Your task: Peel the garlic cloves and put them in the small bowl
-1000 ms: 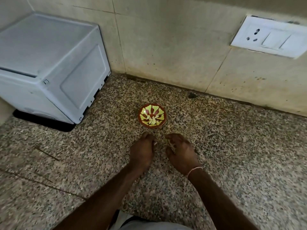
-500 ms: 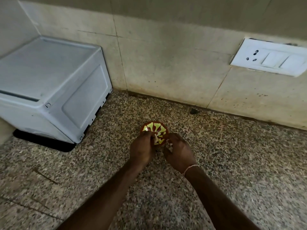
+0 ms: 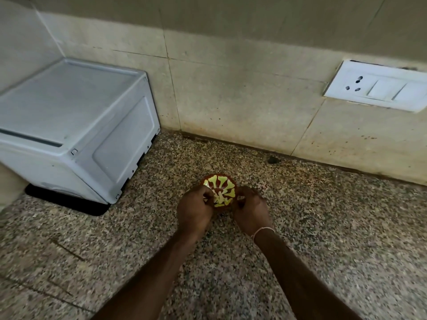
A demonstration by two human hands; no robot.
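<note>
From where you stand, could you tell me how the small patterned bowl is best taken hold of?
By the rim, I'd say, pinched at opposite sides from above: the small bowl sits upright on the counter, shallow and round, with the left hand and right hand flanking it.

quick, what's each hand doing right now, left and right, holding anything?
Left hand: fingers curled at the small bowl's left rim; whether it holds anything cannot be told.
Right hand: fingers curled at the bowl's right rim; likewise unclear.

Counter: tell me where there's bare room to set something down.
Bare counter runs right of the hands, below the socket plate. Another bare stretch lies near-left, in front of the white appliance. It is crowded around the bowl, between both hands.
</note>
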